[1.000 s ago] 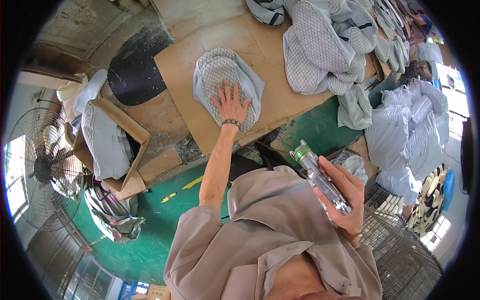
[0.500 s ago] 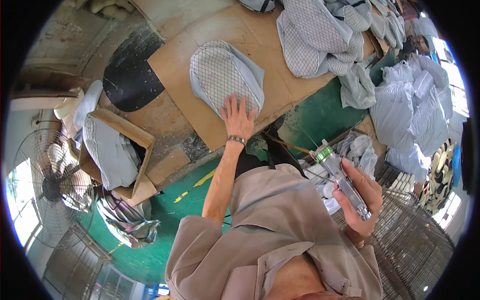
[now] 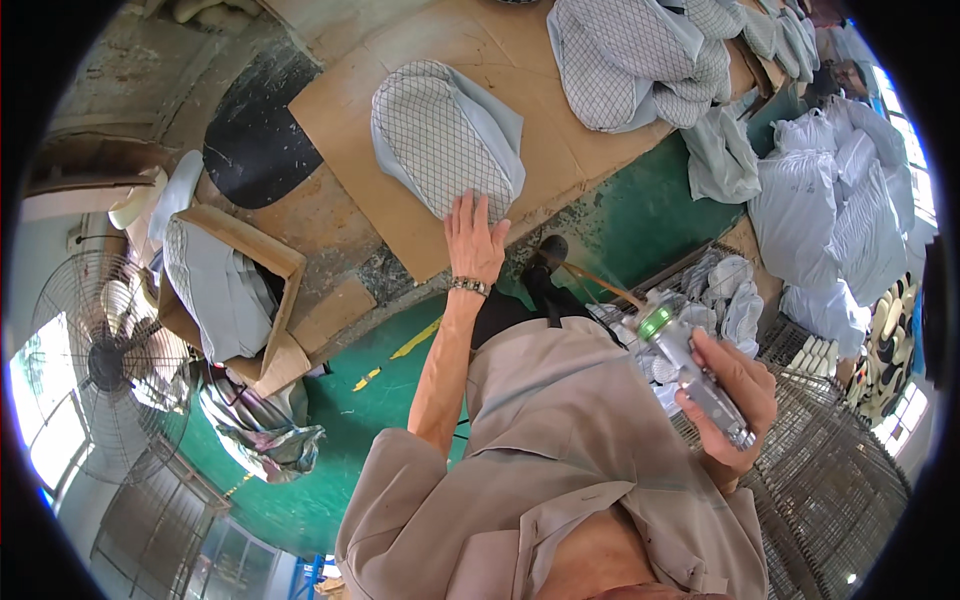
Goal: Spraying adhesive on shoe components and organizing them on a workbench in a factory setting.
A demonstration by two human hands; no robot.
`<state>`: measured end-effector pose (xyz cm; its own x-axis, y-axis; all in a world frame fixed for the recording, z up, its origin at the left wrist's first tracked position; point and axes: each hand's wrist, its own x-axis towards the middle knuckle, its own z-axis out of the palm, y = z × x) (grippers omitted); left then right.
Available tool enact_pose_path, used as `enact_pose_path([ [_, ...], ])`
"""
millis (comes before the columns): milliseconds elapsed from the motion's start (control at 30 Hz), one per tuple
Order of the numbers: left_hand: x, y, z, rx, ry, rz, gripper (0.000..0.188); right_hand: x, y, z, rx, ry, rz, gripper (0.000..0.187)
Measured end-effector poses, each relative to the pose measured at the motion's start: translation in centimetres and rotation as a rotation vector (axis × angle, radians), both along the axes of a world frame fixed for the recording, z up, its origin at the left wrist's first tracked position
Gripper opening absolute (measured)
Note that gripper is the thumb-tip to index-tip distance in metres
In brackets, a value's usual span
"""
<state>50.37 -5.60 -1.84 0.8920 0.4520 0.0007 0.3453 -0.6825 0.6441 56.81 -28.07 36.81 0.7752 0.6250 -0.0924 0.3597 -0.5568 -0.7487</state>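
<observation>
My left hand (image 3: 474,245) lies with its fingers stretched out, fingertips resting on the near edge of a grey fabric piece (image 3: 445,145). That piece is rounded, has a dark diamond-quilted pattern and shows plain light-grey cloth along its right side. It lies flat on a cardboard sheet (image 3: 345,130). Off to the right, above the floor and apart from the table, my right hand (image 3: 735,395) is closed around a metal spray gun (image 3: 695,375) with a green ring at its front end. A thin brown hose (image 3: 605,285) runs up to the gun.
More quilted grey pieces (image 3: 625,55) are heaped at the far right of the table. White plastic sacks (image 3: 835,200) and wire racks (image 3: 810,460) stand to the right. On the left are an open cardboard box (image 3: 290,265) with grey pieces and a large fan (image 3: 105,365).
My left hand has drawn back slightly, so less of it covers the quilted piece. The spray gun has shifted a little right and nearer. The whole view has moved slightly.
</observation>
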Motion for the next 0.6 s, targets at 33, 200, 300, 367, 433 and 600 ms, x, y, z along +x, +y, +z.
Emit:
enact_pose_path([
  [33, -0.7, -0.1, 0.4, 0.019, -0.062, 0.004, 0.051, -0.2, -0.5, -0.2, -0.002, 0.002, -0.064, 0.056],
  [200, -4.8, -1.0, 2.6, -0.271, 0.054, 0.102, 0.031, 1.0, -2.6, -0.2, 0.049, 0.061, 0.074, 0.057],
  [300, -8.6, -1.9, 0.2, -0.403, 0.042, 0.228, 0.028, 1.0, -3.4, -0.2, -0.03, -0.035, 0.009, 0.058],
  [367, -11.4, -2.5, -2.2, -0.394, 0.171, 0.267, 0.027, 1.1, -4.2, -0.5, 0.014, 0.006, 0.051, 0.059],
  [433, -14.6, -3.3, -5.6, -0.401, 0.336, 0.339, 0.029, 0.9, -4.7, -0.3, 0.008, 0.02, 0.033, 0.058],
  [600, -23.0, -5.6, -14.7, -0.539, 0.548, 0.51, 0.031, 1.4, -5.9, -0.3, 0.014, -0.004, 0.205, 0.057],
])
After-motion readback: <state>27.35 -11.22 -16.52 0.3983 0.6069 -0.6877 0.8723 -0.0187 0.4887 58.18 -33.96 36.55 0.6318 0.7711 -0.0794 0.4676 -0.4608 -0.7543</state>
